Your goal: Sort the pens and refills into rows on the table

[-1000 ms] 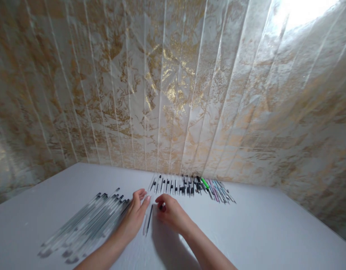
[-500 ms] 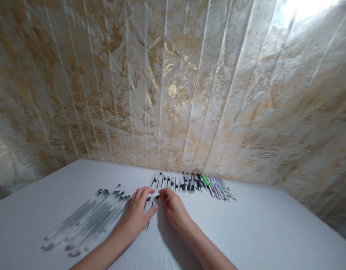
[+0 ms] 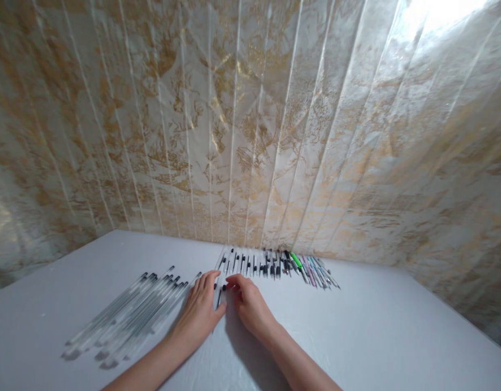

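Observation:
My left hand [image 3: 199,304] lies low over the white table, fingers stretched forward and thumb apart, curved around a few clear pens [image 3: 219,297] with black parts. Its palm hides part of them. Just right of these pens, my right hand [image 3: 251,305] has its fingers curled, the tips at the black part of a pen [image 3: 224,288]. Beyond both hands runs a row of clear and black pens [image 3: 248,266] laid side by side. Left of my left hand, many long clear pens [image 3: 132,309] with dark tips lie slantwise in a loose pile.
At the row's right end are a bright green pen [image 3: 296,260] and several pastel pens [image 3: 315,272]. A shiny gold-patterned sheet [image 3: 234,136] hangs behind the far edge of the white table [image 3: 356,326].
My right hand has shifted slightly left, and the black pen part at its fingertips now sits closer to the pens by my left hand. My left hand has barely moved.

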`<action>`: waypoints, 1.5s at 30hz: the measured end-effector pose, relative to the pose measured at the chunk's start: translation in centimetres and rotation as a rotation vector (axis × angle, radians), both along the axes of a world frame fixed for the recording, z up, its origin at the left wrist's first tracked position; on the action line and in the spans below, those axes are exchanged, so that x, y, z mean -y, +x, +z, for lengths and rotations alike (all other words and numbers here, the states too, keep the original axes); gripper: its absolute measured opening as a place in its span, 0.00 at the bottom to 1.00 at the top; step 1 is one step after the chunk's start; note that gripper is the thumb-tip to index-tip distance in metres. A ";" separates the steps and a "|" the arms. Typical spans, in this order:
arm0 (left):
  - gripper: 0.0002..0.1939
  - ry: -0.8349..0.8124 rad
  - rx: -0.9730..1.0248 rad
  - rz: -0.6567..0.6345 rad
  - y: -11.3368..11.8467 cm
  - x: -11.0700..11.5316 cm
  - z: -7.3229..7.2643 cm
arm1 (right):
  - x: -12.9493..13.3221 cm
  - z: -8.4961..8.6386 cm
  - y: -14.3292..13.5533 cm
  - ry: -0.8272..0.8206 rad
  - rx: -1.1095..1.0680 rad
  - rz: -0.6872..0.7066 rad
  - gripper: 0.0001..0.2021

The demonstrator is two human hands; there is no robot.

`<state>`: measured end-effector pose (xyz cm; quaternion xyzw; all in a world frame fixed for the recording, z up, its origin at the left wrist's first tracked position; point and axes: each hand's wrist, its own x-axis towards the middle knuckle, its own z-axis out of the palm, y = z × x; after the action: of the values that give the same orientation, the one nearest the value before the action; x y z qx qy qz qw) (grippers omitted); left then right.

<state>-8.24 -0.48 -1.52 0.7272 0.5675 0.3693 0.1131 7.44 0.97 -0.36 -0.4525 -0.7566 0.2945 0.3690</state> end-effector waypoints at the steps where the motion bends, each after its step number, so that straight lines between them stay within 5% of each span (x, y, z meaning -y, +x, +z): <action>1: 0.26 0.005 0.000 0.003 0.0 0.0 -0.1 | 0.0 0.0 0.0 -0.005 0.001 0.000 0.28; 11: 0.27 0.071 -0.015 -0.002 -0.2 -0.3 -1.0 | 0.1 0.7 0.2 -0.035 -0.009 -0.004 0.23; 16: 0.19 0.047 -0.120 -0.014 -1.7 -0.5 1.9 | -0.3 1.7 0.9 -0.110 -0.033 -0.009 0.21; 21: 0.08 -0.048 -0.553 0.151 -4.3 -1.0 5.8 | -0.7 2.1 1.7 -0.266 -0.073 0.039 0.16; 29: 0.12 -0.086 -0.808 0.175 -4.5 -0.7 5.9 | -1.2 1.3 2.0 -0.346 -0.137 0.078 0.12; 33: 0.13 -0.061 -0.686 0.164 -3.9 -0.6 6.8 | -1.2 2.0 2.1 -0.406 -0.204 0.065 0.08; 36: 0.11 -0.115 -0.394 0.032 -2.5 0.3 7.9 | -0.8 3.4 2.0 -0.424 -0.338 0.096 0.05; 41: 0.12 -0.364 0.010 -0.232 1.0 3.3 8.6 | 0.1 6.0 2.0 -0.391 -0.500 0.283 0.17; 45: 0.09 -0.314 0.154 -0.261 2.4 4.8 8.0 | -0.1 6.7 3.4 -0.389 -0.477 0.173 0.20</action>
<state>-5.88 -5.24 6.50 0.7375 0.5090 0.3131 0.3148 10.83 1.08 6.37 -0.3668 -0.6139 0.5616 0.4162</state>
